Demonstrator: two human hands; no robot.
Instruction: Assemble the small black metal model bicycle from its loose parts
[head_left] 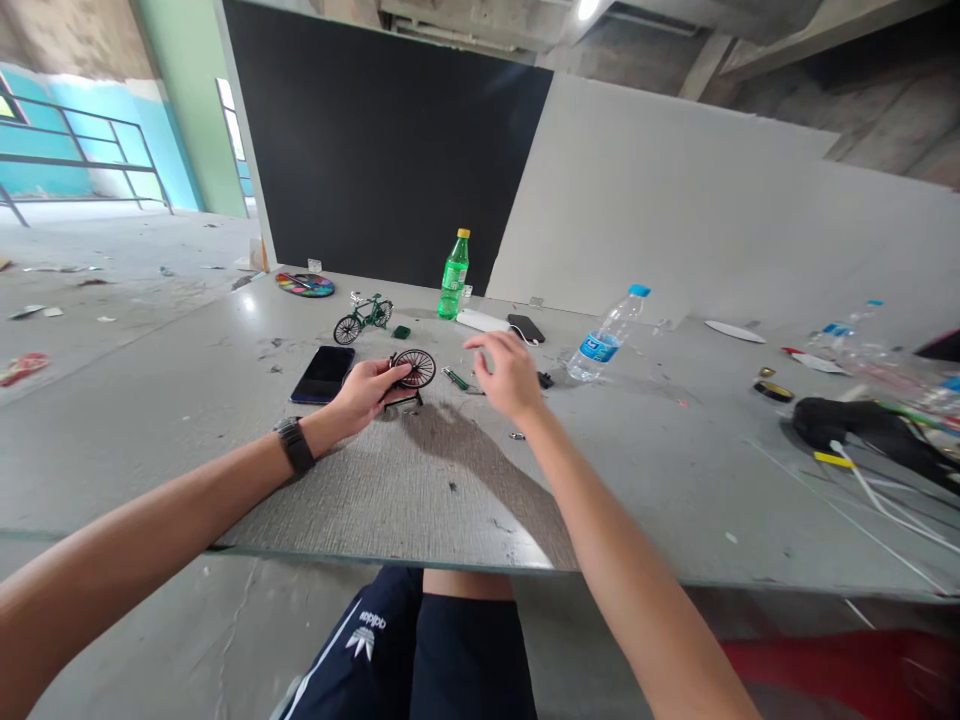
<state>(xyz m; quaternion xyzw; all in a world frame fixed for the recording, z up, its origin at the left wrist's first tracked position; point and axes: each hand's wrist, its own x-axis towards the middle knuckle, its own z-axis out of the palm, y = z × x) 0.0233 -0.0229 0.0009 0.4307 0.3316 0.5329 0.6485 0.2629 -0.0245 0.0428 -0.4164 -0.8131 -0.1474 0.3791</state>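
Observation:
My left hand [367, 388], with a dark watch at the wrist, is closed on a model bicycle wheel [421, 368] with black rim and spokes. A dark bar-like part [405, 400] shows just below the wheel; whether it is joined to it I cannot tell. My right hand [507, 372] hovers above the table, fingers loosely bent and thumb apart, with nothing visible in it. Between the hands lies a small green part [455, 379]. A small black piece [545, 380] is beside my right hand, and a tiny metal piece [517, 436] lies nearer me.
Behind my left hand are a phone [324, 374], a green model bicycle [364, 316] and a paint palette [305, 285]. A green bottle [454, 275], a power bank [526, 328] and a water bottle [609, 335] stand or lie farther back. Tape [773, 390] and cables are at right.

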